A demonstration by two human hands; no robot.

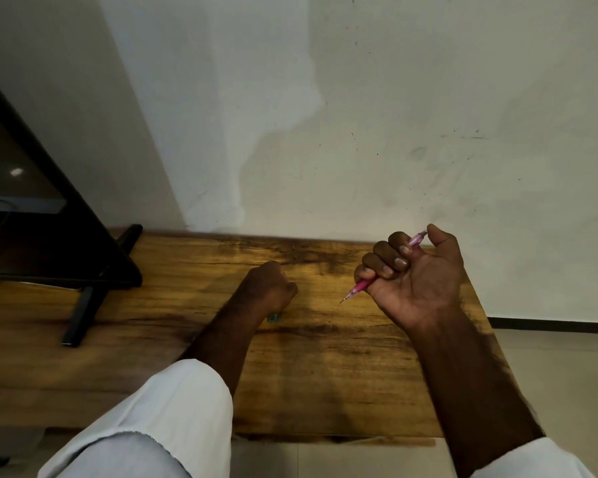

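Above the right end of the table (325, 374), the right hand (418, 274) is raised with the palm turned to the camera, and its grip is fully closed. The four fingers (382, 251) are curled round a pink pencil (361, 286), and the thumb stands up beside the top end. The thin metal tip comes out below the little finger and points down and to the left, away from the grip and clear of the wood.

Left of this grip, and lower, the left hand (268, 286) rests on the table as a fist, back upward. A small teal thing (273, 317) shows at the near edge of this fist; I cannot tell if the grip has hold of it or only covers it.

Both forearms come out of white sleeves (152, 426). Far to the left of both grips a dark monitor (32, 201) stands on a black stand (83, 312). Behind the table is a pale, marked wall (394, 115).
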